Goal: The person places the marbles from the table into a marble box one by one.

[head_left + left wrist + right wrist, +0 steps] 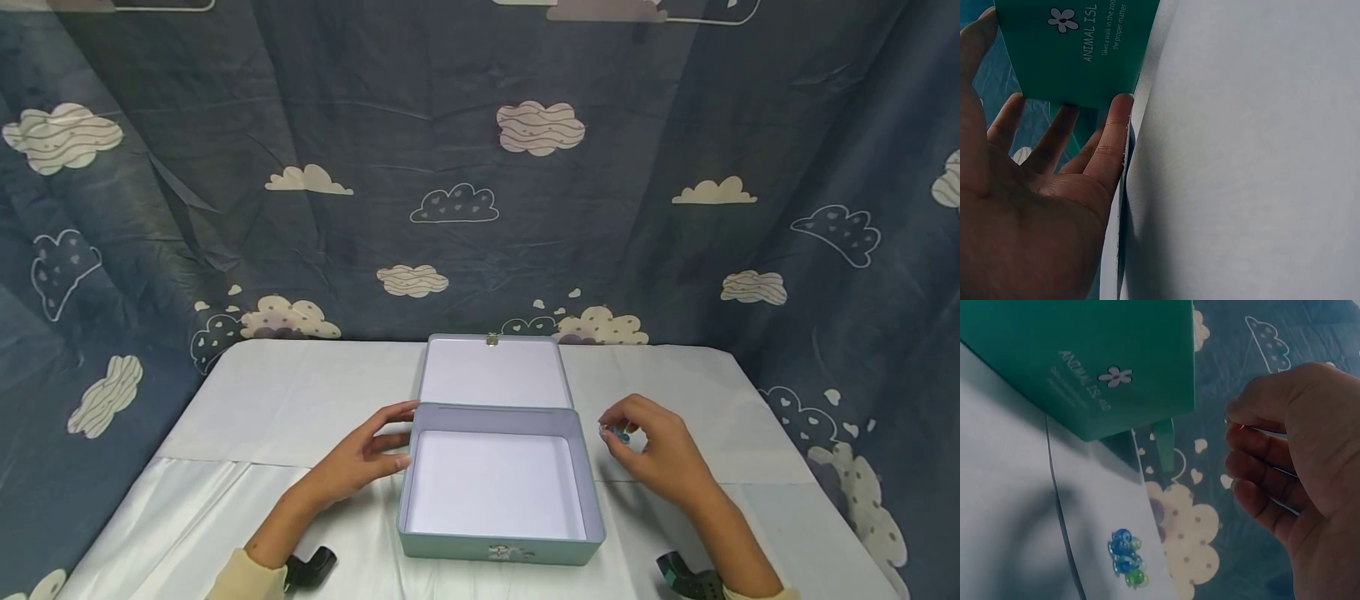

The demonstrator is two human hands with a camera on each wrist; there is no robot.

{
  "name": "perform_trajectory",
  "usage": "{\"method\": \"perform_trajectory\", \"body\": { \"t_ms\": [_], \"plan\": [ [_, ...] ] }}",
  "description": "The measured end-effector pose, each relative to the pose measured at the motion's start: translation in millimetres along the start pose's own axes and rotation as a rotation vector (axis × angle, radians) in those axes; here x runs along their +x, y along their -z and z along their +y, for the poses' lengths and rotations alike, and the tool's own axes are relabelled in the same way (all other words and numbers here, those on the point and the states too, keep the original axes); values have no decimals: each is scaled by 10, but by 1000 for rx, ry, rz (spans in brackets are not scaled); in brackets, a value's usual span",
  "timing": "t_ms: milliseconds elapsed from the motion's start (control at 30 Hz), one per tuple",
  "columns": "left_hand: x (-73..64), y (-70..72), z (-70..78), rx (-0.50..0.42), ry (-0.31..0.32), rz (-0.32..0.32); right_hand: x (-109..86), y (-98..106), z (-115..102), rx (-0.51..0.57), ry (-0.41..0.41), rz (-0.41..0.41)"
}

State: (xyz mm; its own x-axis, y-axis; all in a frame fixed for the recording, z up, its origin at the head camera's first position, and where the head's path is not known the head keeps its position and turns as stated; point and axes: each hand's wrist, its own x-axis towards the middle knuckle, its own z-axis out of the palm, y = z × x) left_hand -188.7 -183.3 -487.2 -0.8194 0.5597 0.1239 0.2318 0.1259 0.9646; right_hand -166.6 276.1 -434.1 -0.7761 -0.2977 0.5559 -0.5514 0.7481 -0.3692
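A green tin box [442, 546] stands on the table with its hinged lid [495, 371] swung back. The bare floor of the box shows white. My left hand [348, 467] rests against the box's left wall, fingers spread and fingertips at the green side. Off the box's right side, my right hand [663, 454] pinches a tiny shiny piece [1234, 426] with a red spot between thumb and forefinger; most of it is hidden by the fingers. Below that hand lie several small, glassy blue and green pieces [1125, 557] in a cluster on the table.
White cloth [300, 392] covers the table, with a fold line running across it. Behind hangs a dark blue curtain [450, 108] with cloud prints. Black wrist devices [311, 569] sit at both wrists. A gold clasp [492, 339] is on the lid's far edge.
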Motion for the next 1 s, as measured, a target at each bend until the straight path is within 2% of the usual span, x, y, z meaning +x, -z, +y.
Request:
{"method": "perform_trajectory", "body": {
  "t_ms": [167, 567, 1000],
  "plan": [
    [4, 2, -16, 16, -6, 1, 11, -7, -63, 38, 28, 3],
    [12, 9, -23, 6, -12, -7, 14, -94, -134, 69, 23, -30],
    [-1, 1, -21, 2, -7, -2, -3, -189, -145, 105, -27, -60]
  ]
}}
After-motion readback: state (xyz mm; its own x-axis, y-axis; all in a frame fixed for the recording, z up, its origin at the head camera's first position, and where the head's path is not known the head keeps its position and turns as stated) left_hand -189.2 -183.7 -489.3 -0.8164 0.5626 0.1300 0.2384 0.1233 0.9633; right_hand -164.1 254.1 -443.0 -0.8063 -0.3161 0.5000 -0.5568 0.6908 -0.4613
